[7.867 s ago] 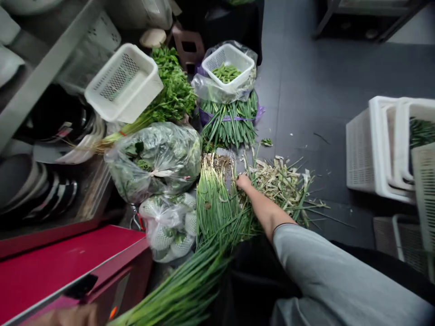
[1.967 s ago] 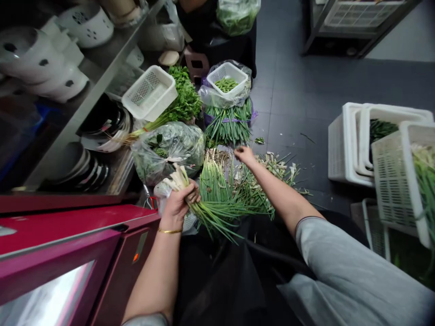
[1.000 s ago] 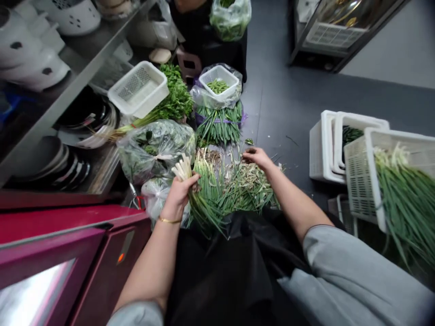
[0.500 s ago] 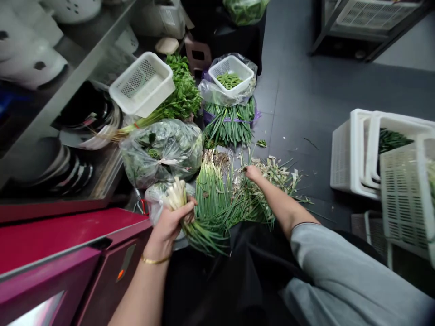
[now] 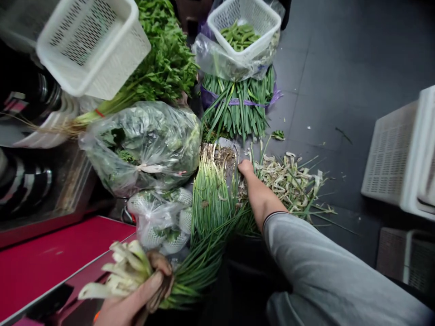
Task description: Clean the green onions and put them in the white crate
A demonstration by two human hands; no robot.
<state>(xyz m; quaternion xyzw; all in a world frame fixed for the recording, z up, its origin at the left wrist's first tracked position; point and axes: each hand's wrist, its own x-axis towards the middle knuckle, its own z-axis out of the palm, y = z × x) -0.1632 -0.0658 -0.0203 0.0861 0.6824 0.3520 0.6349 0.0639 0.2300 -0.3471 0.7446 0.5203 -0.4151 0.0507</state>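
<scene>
My left hand (image 5: 144,290) is wrapped round a bunch of scallions (image 5: 125,271), white ends to the left and long green tops trailing right. Over the floor, my right hand (image 5: 246,169) reaches down between a laid-out row of scallions (image 5: 210,194) and a heap of peeled-off leaves and trimmings (image 5: 288,176). Its fingers point away and are hidden, so I cannot see what they hold. The row's roots, with soil on them, lie at the far end, close to my right hand.
Left of the row are a clear bag of leafy greens (image 5: 146,145) and bagged vegetables in foam nets (image 5: 166,217). Behind stand leafy stalks (image 5: 163,59), a white basket (image 5: 117,68), tied green chives (image 5: 238,108) and a basket of green pods (image 5: 261,45). White crates (image 5: 390,154) stand right.
My left hand has moved down and left with the scallions. My right hand has shifted slightly left, towards the row's root end. The view has come closer to the floor.
</scene>
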